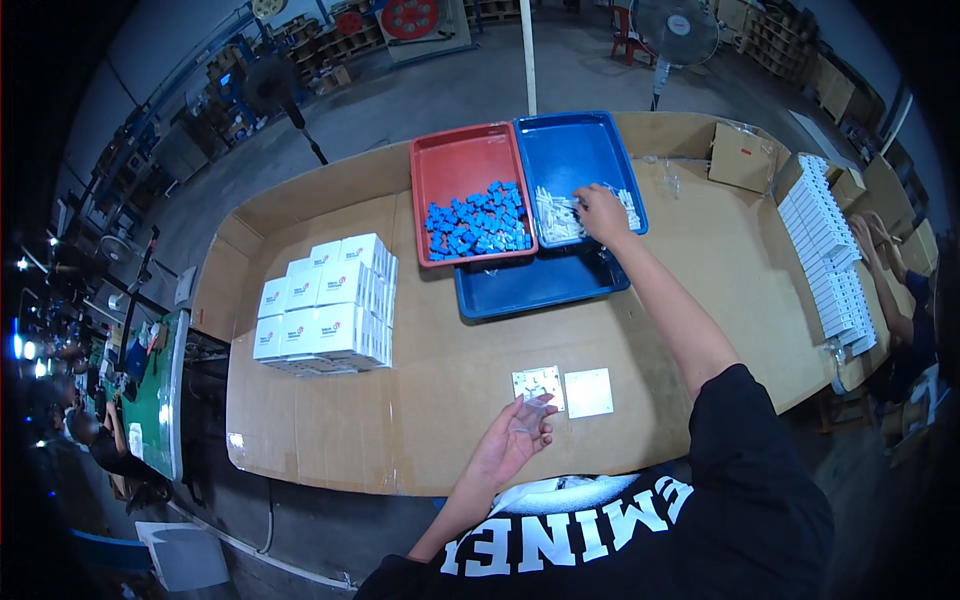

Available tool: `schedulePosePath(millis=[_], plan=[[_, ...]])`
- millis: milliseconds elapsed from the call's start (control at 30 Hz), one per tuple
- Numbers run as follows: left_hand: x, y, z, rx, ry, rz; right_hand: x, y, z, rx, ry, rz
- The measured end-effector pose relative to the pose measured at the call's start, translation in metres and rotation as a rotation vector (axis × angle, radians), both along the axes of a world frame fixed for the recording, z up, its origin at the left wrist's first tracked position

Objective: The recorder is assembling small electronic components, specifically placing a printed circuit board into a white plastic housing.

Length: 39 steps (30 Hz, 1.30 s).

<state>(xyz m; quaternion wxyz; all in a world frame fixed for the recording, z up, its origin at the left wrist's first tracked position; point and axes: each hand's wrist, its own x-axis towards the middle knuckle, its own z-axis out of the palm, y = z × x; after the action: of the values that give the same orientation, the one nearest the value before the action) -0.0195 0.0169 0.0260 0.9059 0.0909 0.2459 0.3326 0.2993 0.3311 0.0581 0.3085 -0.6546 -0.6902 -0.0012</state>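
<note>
My left hand [505, 445] is near the front edge of the table, palm turned up. Its fingers are closed on a small clear plastic bag [530, 414]. Just beyond it lies a white square plate with fittings on its face [540, 384], partly covered by the fingers and bag. Beside that rests a plain white square plate [588, 393]. My right hand [603, 214] reaches into the blue tray [565, 137] over small white slender pieces [556, 218]. Its fingers are drawn together at the pieces; what they pinch is too small to make out.
Blue small parts [478, 222] fill the near half of a red tray [465, 160]. Another blue tray [540, 295] sits partly beneath both. White boxes [330, 300] are stacked at left; white pieces [825, 260] stand in rows at right, near another person's arms [885, 265].
</note>
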Motion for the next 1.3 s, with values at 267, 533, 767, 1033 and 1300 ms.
schedulePosePath(millis=[267, 533, 767, 1033, 1300], plan=[[0.0, -0.003, -0.003, 0.028, 0.012, -0.008, 0.001, 0.018, -0.02, 0.078, -0.129, -0.011], [-0.001, -0.005, -0.005, 0.01, 0.023, -0.007, -0.005, -0.018, 0.043, -0.191, 1.454, 0.193], [-0.001, -0.001, -0.02, -0.053, -0.024, 0.079, -0.011, -0.1, 0.03, -0.253, 1.218, 0.175], [-0.002, 0.015, -0.013, -0.057, 0.019, 0.094, -0.078, -0.255, -0.014, -0.576, 1.227, 0.14], [0.011, 0.01, -0.016, -0.02, 0.021, -0.025, -0.079, -0.276, -0.003, -0.587, 1.047, 0.301]])
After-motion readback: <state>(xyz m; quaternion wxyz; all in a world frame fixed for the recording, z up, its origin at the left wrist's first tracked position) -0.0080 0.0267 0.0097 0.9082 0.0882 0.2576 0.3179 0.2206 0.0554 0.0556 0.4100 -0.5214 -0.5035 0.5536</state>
